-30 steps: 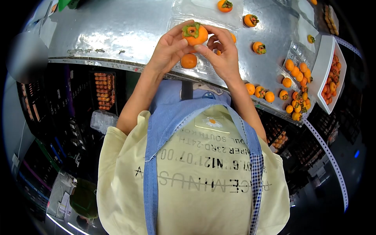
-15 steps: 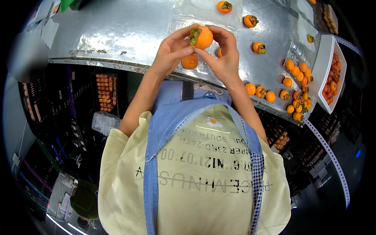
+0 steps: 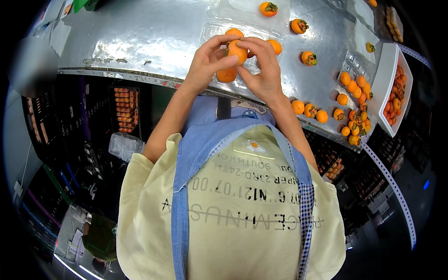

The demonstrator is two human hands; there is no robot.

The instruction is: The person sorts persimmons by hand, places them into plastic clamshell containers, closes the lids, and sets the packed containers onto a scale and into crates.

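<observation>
Between both hands is an orange persimmon (image 3: 237, 52), held above a clear plastic tray (image 3: 207, 32). My left hand (image 3: 204, 63) has its fingers and thumb closed on the fruit's left side. My right hand (image 3: 263, 67) grips it from the right, with fingertips over the top. Beneath the hands, other persimmons lie in the tray: one at the far side (image 3: 234, 32), one at the right (image 3: 275, 46) and one close to me (image 3: 227, 74). The held fruit's green calyx is mostly hidden by the fingers.
Loose persimmons (image 3: 308, 58) are scattered over the metal table (image 3: 140, 42), with a cluster (image 3: 357, 123) by its right edge. A white crate (image 3: 383, 88) of orange fruit stands beyond. Black crates (image 3: 100, 116) fill the space below the table's left side.
The persimmon has turned, so its leafy calyx no longer faces left in plain view. Both hands have come slightly lower and closer together around it.
</observation>
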